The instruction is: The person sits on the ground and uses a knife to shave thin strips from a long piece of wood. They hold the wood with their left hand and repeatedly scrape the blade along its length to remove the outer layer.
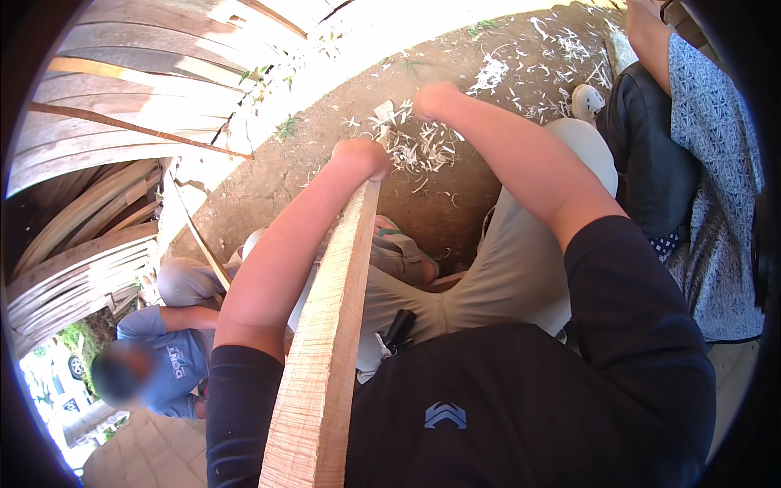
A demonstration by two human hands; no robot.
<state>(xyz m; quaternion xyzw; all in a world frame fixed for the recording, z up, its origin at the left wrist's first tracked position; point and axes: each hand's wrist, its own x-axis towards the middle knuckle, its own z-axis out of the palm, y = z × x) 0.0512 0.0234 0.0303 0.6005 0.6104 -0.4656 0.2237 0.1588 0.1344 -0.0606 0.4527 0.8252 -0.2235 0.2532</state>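
one pale wooden bar (324, 342), far end gripped by left hand (363, 156); right hand (436, 102), grip not discernible; wood shavings (421, 153) on soil (460, 191).

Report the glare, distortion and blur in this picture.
Head view: glare bleaches the sunlit strip at the top; head view: fisheye distortion, with the corners black and the planks at upper left appearing bowed; head view: the head of the person at left is blurred, while the wooden beam shows clear grain.
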